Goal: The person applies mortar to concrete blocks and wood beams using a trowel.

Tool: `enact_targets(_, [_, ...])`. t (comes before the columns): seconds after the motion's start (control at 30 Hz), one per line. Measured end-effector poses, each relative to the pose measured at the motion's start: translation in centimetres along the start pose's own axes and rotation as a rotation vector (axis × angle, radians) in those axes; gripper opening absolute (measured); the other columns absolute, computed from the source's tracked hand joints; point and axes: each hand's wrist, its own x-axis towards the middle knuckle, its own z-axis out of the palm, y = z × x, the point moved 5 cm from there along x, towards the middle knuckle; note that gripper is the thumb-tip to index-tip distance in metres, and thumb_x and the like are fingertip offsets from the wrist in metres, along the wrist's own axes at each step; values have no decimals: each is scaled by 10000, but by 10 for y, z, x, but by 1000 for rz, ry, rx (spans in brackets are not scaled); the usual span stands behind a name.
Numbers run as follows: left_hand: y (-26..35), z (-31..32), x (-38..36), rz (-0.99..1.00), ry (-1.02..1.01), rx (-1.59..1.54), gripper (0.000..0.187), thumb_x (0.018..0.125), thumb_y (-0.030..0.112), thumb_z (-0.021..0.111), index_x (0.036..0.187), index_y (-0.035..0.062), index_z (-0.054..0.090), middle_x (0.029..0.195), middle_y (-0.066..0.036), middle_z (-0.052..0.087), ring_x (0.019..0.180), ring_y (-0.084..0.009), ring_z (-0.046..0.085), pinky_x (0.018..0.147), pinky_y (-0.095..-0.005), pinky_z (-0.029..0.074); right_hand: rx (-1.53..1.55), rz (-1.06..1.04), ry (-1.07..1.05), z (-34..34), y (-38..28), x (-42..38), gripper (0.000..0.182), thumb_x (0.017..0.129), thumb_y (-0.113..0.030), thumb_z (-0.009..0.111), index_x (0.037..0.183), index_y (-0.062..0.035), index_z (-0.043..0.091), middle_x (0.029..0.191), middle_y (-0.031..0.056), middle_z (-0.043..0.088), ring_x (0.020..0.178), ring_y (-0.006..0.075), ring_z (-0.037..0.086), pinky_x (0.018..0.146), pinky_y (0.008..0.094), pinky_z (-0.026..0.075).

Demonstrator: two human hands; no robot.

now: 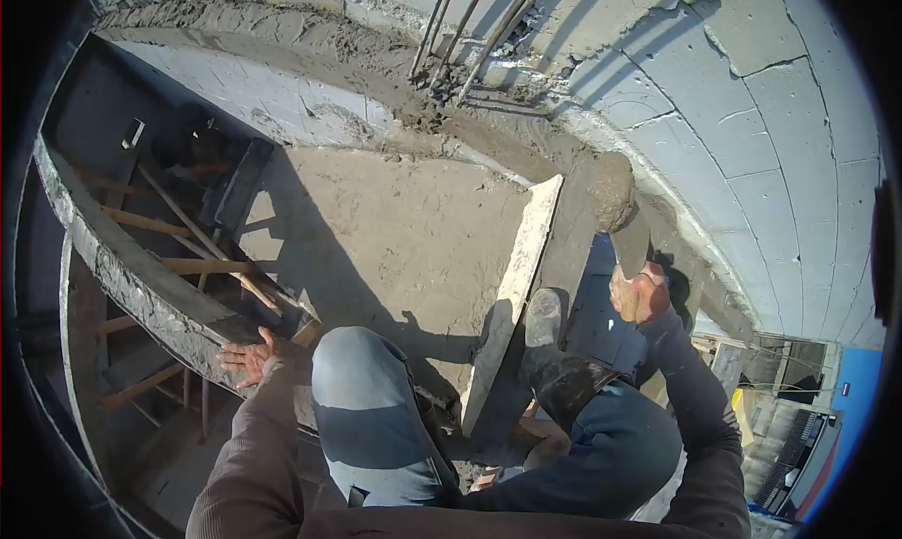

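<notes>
Mortar point(612, 193) rides heaped on the trowel point(630, 238), and the right hand point(639, 295) is wrapped tight around the handle, holding the blade over the wet bed along the block wall point(780, 116). By the look of it the job is somewhere in the middle: a grey band of mortar already runs along the wall top toward the rebar point(470, 31) sticking up at the corner, and a plank point(515, 285) stands on edge beside the person's boot point(545, 323) as a form, but the stretch nearest the trowel looks only partly filled (this load has not yet gone down). The left hand point(246, 359) lies open, palm flat on the rough concrete edge point(141, 290) for balance, gripping nothing. No bucket or pan of mix shows anywhere; the only mortar in carry is that lump on the blade. Below the edge, wooden props point(188, 248) cross in shadow.
</notes>
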Motion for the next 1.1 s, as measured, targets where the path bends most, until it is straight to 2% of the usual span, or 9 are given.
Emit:
enact_targets(0.1, [1, -8, 2, -1, -79, 13, 1075, 838, 755, 538, 1640, 173, 120, 1718, -89, 58, 1577, -294, 101, 1129, -762, 158, -141, 40, -121, 27, 21, 77, 187, 919, -160, 629, 915, 27, 619, 775, 126, 600, 611, 203, 592, 496, 337, 471])
enact_targets(0.17, [-2, -4, 2, 9, -110, 13, 1078, 839, 740, 548, 1641, 169, 108, 1718, -89, 48, 1578, -293, 85, 1134, -757, 157, -186, 165, -147, 42, 42, 125, 159, 884, -141, 632, 918, 14, 620, 776, 117, 601, 615, 203, 595, 496, 335, 481])
enact_targets(0.37, [4, 1, 6, 31, -81, 27, 1054, 863, 716, 556, 1636, 145, 123, 1713, -102, 63, 1576, -280, 95, 1140, -743, 188, -225, 300, -269, 58, 153, 246, 198, 861, -224, 684, 892, -32, 644, 781, 64, 618, 624, 163, 611, 490, 319, 495])
enact_targets(0.5, [4, 7, 9, 28, -85, 55, 1037, 875, 717, 551, 1635, 149, 131, 1712, -99, 72, 1575, -275, 97, 1145, -735, 199, -227, 368, -244, 66, 218, 308, 225, 850, -256, 718, 884, -47, 644, 780, 53, 623, 612, 151, 610, 478, 310, 490])
enact_targets(0.6, [3, 15, 10, 34, -61, 69, 1026, 884, 713, 554, 1635, 159, 127, 1711, -89, 77, 1575, -274, 94, 1151, -730, 199, -267, 417, -192, 54, 256, 350, 266, 829, -293, 768, 857, -68, 627, 707, 50, 612, 543, 137, 587, 443, 298, 473])
enact_targets(0.7, [-2, 26, 14, 17, -49, 64, 1018, 890, 709, 557, 1635, 168, 122, 1712, -76, 80, 1574, -273, 94, 1155, -725, 204, -393, 405, -186, 41, 272, 384, 288, 816, -305, 789, 844, -75, 617, 672, 46, 604, 505, 132, 569, 426, 283, 466])
enact_targets(0.87, [0, 29, 12, 43, -32, 76, 1013, 889, 724, 548, 1634, 182, 128, 1715, -55, 79, 1575, -261, 93, 1156, -723, 209, -366, 422, -211, 33, 273, 418, 307, 810, -306, 804, 818, -88, 588, 662, 48, 609, 481, 126, 558, 419, 266, 467])
enact_targets(0.93, [-5, 37, 19, 47, 26, 65, 1007, 890, 734, 538, 1636, 193, 131, 1717, -41, 69, 1575, -255, 89, 1156, -722, 212, -374, 531, -227, 28, 282, 428, 291, 839, -312, 773, 827, -89, 587, 662, 49, 613, 475, 129, 559, 415, 280, 463])
enact_targets(1.1, [-8, 45, 24, 41, 49, 90, 1010, 890, 745, 528, 1636, 193, 131, 1717, -36, 67, 1576, -251, 85, 1153, -725, 220, -309, 581, -283, 24, 275, 447, 296, 883, -356, 712, 846, -87, 595, 658, 49, 616, 470, 142, 567, 423, 311, 468])
